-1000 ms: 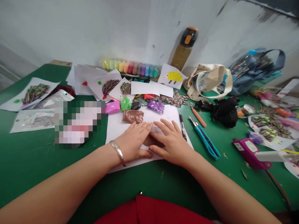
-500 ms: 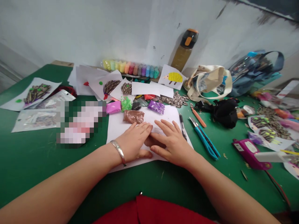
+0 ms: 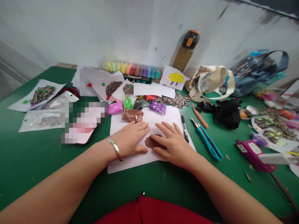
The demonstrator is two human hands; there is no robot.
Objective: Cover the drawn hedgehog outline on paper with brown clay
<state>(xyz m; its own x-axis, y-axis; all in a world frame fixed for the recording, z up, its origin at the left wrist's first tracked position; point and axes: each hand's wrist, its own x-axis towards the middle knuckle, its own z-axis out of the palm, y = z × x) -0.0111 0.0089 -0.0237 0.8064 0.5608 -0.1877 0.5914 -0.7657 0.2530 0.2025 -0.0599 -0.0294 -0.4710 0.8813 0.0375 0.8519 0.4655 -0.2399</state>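
Note:
Flattened brown modelling clay (image 3: 151,142) lies on the white paper (image 3: 130,163) in front of me, partly covered by my right hand (image 3: 171,141). That hand's fingers are spread over the clay. My left hand (image 3: 130,137), with a silver bracelet at the wrist, lies open on the paper just left of the clay, fingers stretched out and holding nothing. Beyond the left fingers sits a wrapped brown clay packet (image 3: 132,115). A purple clay packet (image 3: 158,107) rests at the paper's far edge, with pink (image 3: 115,108) and green (image 3: 127,102) ones to its left.
A black pen (image 3: 184,128) and a blue utility knife (image 3: 207,140) lie on the right. Sunflower seeds (image 3: 176,100) are heaped behind the paper. Further right are a black cloth bundle (image 3: 227,113) and a magenta device (image 3: 253,154). A bottle (image 3: 187,51) leans on the wall.
My left hand has moved left, away from the right hand, uncovering part of the brown clay. My right hand stays over the clay. The camera view has shifted slightly.

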